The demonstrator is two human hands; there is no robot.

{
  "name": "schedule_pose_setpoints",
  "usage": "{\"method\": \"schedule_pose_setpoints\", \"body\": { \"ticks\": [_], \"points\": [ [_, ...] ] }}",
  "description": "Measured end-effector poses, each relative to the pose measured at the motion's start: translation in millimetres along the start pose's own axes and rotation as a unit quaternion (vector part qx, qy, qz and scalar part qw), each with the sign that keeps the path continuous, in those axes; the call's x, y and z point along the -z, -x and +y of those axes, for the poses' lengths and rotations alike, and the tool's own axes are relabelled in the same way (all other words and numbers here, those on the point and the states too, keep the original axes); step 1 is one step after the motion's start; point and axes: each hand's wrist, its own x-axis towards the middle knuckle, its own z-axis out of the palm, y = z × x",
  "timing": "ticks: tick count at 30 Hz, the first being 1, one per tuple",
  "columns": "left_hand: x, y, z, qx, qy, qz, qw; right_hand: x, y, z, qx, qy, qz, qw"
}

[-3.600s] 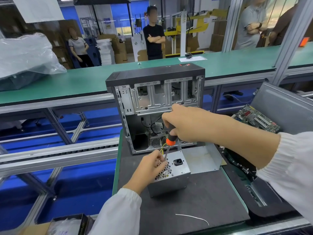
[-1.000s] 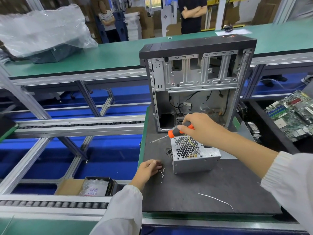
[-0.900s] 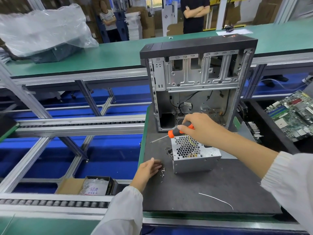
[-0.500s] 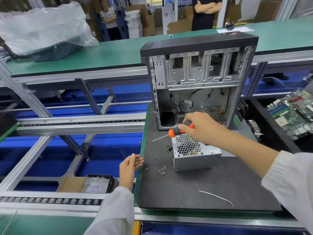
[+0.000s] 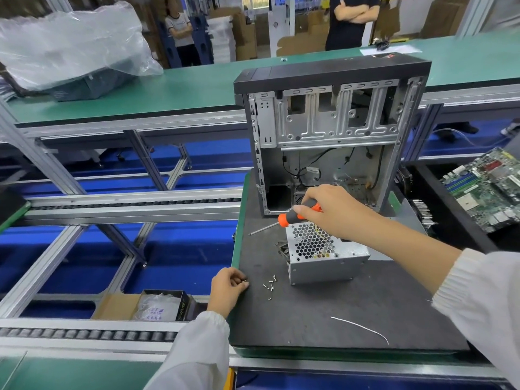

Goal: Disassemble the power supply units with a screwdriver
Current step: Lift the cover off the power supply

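Head view, item 1: small silver sheet-metal power supply unit with honeycomb-perforated grille (image 5: pixel 323 256). It stands on the dark grey foam-topped desk (image 5: pixel 337 313), just in front of the open steel computer case with black top panel (image 5: pixel 332 130). Folded sheet-metal walls, sharp corners, a vent of hexagonal holes on the upward face.

Item 2: screwdriver with orange-and-black handle and thin bright steel shaft (image 5: pixel 284 219). The right hand (image 5: pixel 334 212) is wrapped round the handle and rests over the unit's grille; the shaft points left and lies low over the desk, its tip clear of the unit.

Item 3: cluster of small bright metal screws (image 5: pixel 269 285). They lie loose on the desk just left of the unit. The left hand (image 5: pixel 228 285) sits at the desk's left edge, fingers curled, apparently pinching one small screw at the fingertips; the grip is too small to confirm.

Item 4: cardboard box holding a clear plastic bag (image 5: pixel 152 305), below the desk's left edge, near the left hand.

Item 5: thin white wire offcut (image 5: pixel 361 329), curved, lying near the front of the desk.

Handling note, as judgement: the step appears to be clearing removed screws. Gather them in small pinches, since they roll easily on the foam, and keep the right hand's weight steady on the unit so that it does not slide.
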Motion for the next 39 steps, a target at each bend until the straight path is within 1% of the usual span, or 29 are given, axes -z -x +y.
{"method": "schedule_pose_setpoints", "body": {
  "ticks": [2, 5, 9, 13, 15, 17, 18, 19, 20, 21, 22, 23, 24, 25, 26, 27, 28, 29, 30, 31, 32, 34, 36, 38, 39],
  "points": [
    [-0.7, -0.6, 3.3, -0.005, -0.02, 0.006, 1.0, -0.2, 0.5, 1.6, 0.003, -0.003, 0.004, 1.0],
    [-4.9, -0.9, 15.2, -0.028, -0.011, -0.002, 1.0, 0.0, 0.8, 4.6, 0.004, -0.002, 0.009, 1.0],
    [-22.0, 1.4, 28.9, -0.086, -0.024, -0.048, 0.995, 0.2, 0.1, 8.1, 0.0, -0.001, 0.008, 1.0],
    [-31.6, 4.2, 23.5, -0.072, -0.049, -0.078, 0.993, 0.0, 0.4, 11.5, -0.02, -0.004, 0.007, 1.0],
    [-28.7, 3.3, 27.8, -0.083, -0.039, -0.054, 0.994, 0.3, -0.4, 14.6, -0.039, -0.01, 0.019, 0.999],
    [-23.3, 2.7, 45.4, -0.094, 0.008, 0.005, 0.996, 1.9, -1.0, 18.8, -0.072, -0.05, 0.028, 0.996],
    [-20.6, 2.1, 58.7, -0.078, 0.048, 0.02, 0.996, 3.7, -1.0, 20.7, -0.093, -0.086, 0.023, 0.992],
    [-18.0, 1.7, 74.1, -0.037, 0.092, 0.009, 0.995, 5.6, -0.5, 22.6, -0.117, -0.132, 0.009, 0.984],
    [-16.4, 1.2, 89.2, 0.021, 0.139, -0.028, 0.99, 7.0, -0.5, 24.7, -0.147, -0.192, -0.011, 0.97],
    [-15.1, 0.7, 101.3, 0.079, 0.185, -0.08, 0.976, 8.1, -0.6, 27.9, -0.186, -0.266, -0.036, 0.945],
    [-14.0, 0.7, 110.5, 0.121, 0.228, -0.132, 0.957, 9.4, -0.1, 31.1, -0.228, -0.353, -0.067, 0.905],
    [-13.0, 1.2, 116.2, 0.146, 0.257, -0.18, 0.938, 10.7, 1.2, 35.3, -0.262, -0.441, -0.097, 0.853],
    [-13.2, 1.9, 120.2, 0.158, 0.276, -0.218, 0.923, 11.6, 2.7, 40.4, -0.286, -0.521, -0.117, 0.796],
    [-14.2, 2.8, 123.0, 0.161, 0.291, -0.245, 0.911, 11.9, 4.4, 46.7, -0.298, -0.581, -0.127, 0.747],
    [-15.5, 3.8, 125.7, 0.16, 0.302, -0.261, 0.903, 12.0, 6.3, 53.8, -0.3, -0.617, -0.131, 0.716],
    [-17.2, 4.4, 128.7, 0.159, 0.307, -0.268, 0.899, 12.0, 8.4, 61.3, -0.297, -0.635, -0.132, 0.701],
    [-18.5, 4.6, 131.6, 0.159, 0.308, -0.272, 0.898, 11.9, 10.5, 67.9, -0.293, -0.642, -0.132, 0.696],
    [-19.3, 4.3, 134.5, 0.158, 0.306, -0.274, 0.898, 11.5, 12.9, 74.4, -0.29, -0.642, -0.129, 0.698],
    [-20.3, 3.4, 136.7, 0.157, 0.304, -0.273, 0.899, 10.4, 14.5, 80.8, -0.291, -0.63, -0.123, 0.709],
    [-21.3, 2.8, 137.9, 0.158, 0.299, -0.269, 0.902, 9.0, 16.4, 87.2, -0.294, -0.605, -0.113, 0.731],
    [-22.1, 3.3, 138.6, 0.163, 0.293, -0.262, 0.905, 7.5, 18.4, 92.6, -0.299, -0.566, -0.101, 0.762],
    [-22.4, 7.0, 140.6, 0.173, 0.279, -0.24, 0.913, 3.7, 22.3, 101.5, -0.31, -0.475, -0.067, 0.82],
    [-23.6, 8.6, 141.7, 0.177, 0.292, -0.225, 0.913, -2.8, 24.1, 109.2, -0.311, -0.38, -0.037, 0.87],
    [-25.0, 8.5, 142.4, 0.184, 0.313, -0.227, 0.904, -10.4, 25.1, 115.1, -0.31, -0.281, -0.027, 0.908],
    [-26.0, 8.1, 142.3, 0.186, 0.316, -0.232, 0.901, -13.5, 26.0, 117.2, -0.313, -0.244, -0.03, 0.917]
  ]
}}
